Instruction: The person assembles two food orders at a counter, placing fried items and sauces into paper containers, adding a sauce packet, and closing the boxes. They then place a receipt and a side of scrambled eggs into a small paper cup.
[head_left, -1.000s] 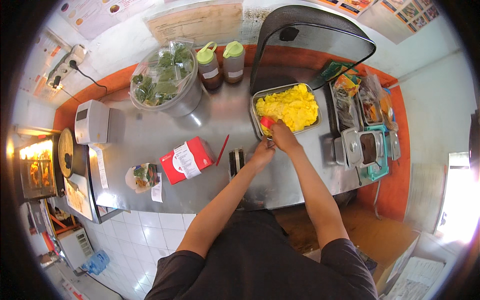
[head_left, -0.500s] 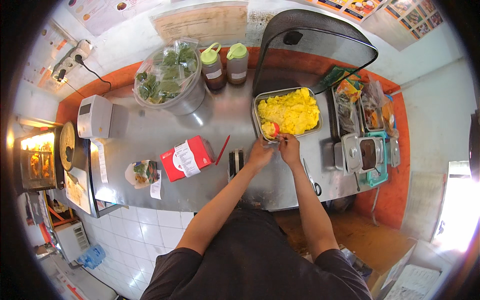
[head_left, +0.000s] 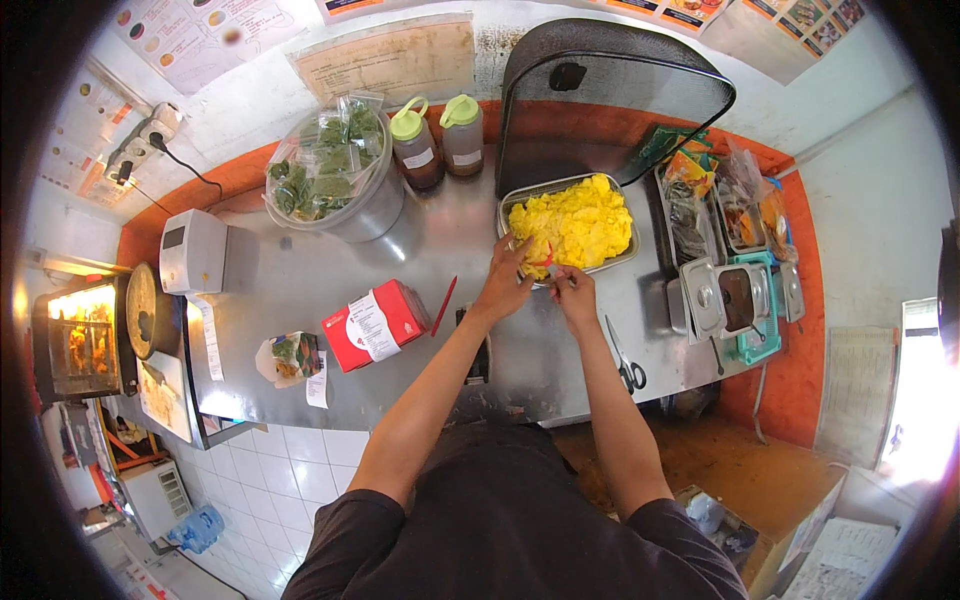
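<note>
A metal tray (head_left: 634,250) of yellow scrambled egg (head_left: 585,222) sits on the steel counter ahead of me. My right hand (head_left: 573,295) is closed at the tray's near rim, gripping the handle of a red scoop (head_left: 546,261). The scoop's head rests in the egg at the near left corner, partly covered by egg and fingers. Over that same corner reaches my left hand (head_left: 508,280), fingers stretched out and apart beside the scoop. Whether its fingertips touch the scoop or the egg I cannot tell.
Left lie a red box (head_left: 375,325), a red pen (head_left: 445,305) and a small food carton (head_left: 290,358). Behind stand a tub of bagged leaves (head_left: 350,215) and two squeeze bottles (head_left: 462,135). A black mesh cover (head_left: 600,50) leans behind the tray; scissors (head_left: 627,365) lie right.
My left hand has moved forward from the tray's near edge to over its near left corner, its fingers stretching out. The right hand stays at the rim with the scoop.
</note>
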